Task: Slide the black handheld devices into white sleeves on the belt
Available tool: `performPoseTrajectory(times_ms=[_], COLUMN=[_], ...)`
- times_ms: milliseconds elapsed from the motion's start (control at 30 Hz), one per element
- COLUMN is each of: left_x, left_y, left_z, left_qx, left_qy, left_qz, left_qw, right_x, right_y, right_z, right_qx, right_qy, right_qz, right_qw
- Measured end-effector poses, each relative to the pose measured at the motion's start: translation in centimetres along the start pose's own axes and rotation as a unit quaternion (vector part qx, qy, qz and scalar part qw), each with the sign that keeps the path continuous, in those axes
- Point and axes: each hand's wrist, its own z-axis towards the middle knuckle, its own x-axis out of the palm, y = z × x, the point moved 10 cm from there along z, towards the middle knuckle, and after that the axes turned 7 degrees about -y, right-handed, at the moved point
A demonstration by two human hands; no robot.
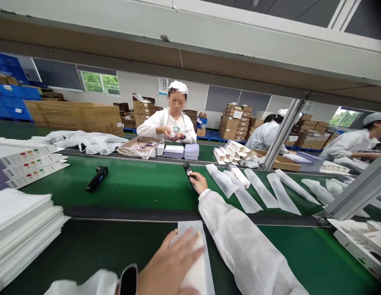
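Observation:
My left hand [173,260] lies spread, slightly blurred, over a white sheet [190,225] on the near green surface. The hand covers much of the sheet, and I cannot tell whether something flat lies under the palm. My right hand [199,182] reaches forward over the green belt [150,192], its fingers closed round a slim black handheld device [187,168]. The front end of the device sticks out past the fingers. To its right lie several translucent white sheets [221,180]. A small white and purple box [239,176] rests among them.
A second black device [97,179] lies on the belt at left. Stacked white sheets [21,233] and printed cartons [27,162] stand at the left edge. A slanted metal post [284,135] and an overhead shelf [190,69] frame the view. A co-worker [175,119] sits opposite.

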Motion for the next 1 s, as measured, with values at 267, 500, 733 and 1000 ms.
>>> performPoseTrajectory(times_ms=[267, 500, 733, 1000], left_x=[-1.1, -1.1, -1.6, -1.6], left_y=[-1.3, 6.4, 8.6, 8.2], left_z=[-3.0, 3.2, 3.4, 2.6], left_qx=[-0.010, -0.105, -0.165, -0.184], left_qy=[-0.018, -0.002, -0.059, -0.101], left_qz=[-0.033, -0.031, -0.062, -0.045], left_qw=[0.999, 0.994, 0.983, 0.977], right_x=[-10.3, -9.2, -7.7, -7.5], right_y=[-2.0, -2.8, -4.6, -4.7], right_z=[-1.7, -4.2, -4.7, -4.8], right_qx=[0.088, 0.161, 0.182, 0.183], right_qy=[-0.088, -0.052, -0.057, -0.063], right_qz=[0.276, 0.376, 0.373, 0.374], right_qw=[0.953, 0.911, 0.908, 0.907])
